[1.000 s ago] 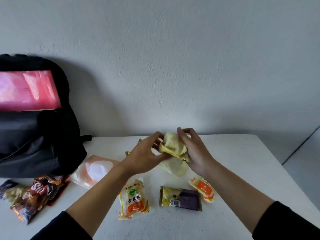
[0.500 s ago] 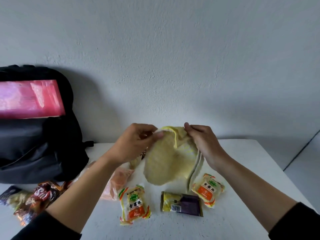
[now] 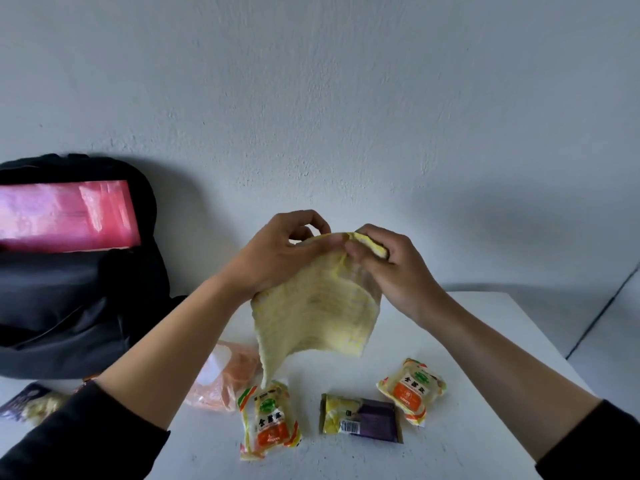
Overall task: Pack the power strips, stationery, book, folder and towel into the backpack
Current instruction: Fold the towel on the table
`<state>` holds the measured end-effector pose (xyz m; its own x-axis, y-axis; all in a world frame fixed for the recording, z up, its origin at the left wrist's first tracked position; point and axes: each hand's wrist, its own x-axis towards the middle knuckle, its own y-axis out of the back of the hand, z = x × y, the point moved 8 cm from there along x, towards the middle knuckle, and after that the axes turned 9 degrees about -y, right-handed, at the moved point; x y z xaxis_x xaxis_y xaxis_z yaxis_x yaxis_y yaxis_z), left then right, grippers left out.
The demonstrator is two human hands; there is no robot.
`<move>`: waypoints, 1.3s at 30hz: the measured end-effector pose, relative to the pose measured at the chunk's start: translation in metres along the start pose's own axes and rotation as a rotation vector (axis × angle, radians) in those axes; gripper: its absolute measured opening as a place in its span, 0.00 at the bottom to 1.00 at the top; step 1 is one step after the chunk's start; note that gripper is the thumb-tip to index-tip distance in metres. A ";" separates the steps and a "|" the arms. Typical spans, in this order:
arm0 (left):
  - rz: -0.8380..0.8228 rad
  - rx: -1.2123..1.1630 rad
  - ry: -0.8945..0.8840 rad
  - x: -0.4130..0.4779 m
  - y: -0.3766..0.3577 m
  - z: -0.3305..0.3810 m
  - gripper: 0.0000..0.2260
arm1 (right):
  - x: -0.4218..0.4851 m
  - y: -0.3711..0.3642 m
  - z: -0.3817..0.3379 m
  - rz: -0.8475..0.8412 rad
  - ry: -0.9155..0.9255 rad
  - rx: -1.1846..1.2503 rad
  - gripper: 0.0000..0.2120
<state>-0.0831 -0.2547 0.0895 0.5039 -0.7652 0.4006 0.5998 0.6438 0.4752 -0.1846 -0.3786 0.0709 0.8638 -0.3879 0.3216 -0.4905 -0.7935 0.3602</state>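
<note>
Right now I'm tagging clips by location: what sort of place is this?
Probably a plain indoor room, perhaps a home or dorm: a white table stands against a bare pale wall, with a black fabric backpack and orange-and-yellow snack packets on it.

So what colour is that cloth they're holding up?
Pale yellow, with faint brighter-yellow stripes. The towel shows best in the head view, the only one here.

left hand [image 3: 281, 259] raised, pinching | right hand [image 3: 391, 271] raised, fingers curled, pinching | hands close together

dim, cool light | soft wall shadows | edges bowed, slightly soft
</note>
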 end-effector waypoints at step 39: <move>-0.004 0.318 -0.195 0.000 -0.009 0.002 0.16 | 0.001 0.023 -0.004 0.067 -0.221 0.152 0.11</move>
<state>-0.0899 -0.2599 0.0873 0.3555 -0.7731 0.5253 0.3630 0.6321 0.6846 -0.1951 -0.3954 0.0833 0.8424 -0.5215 0.1353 -0.5388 -0.8175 0.2035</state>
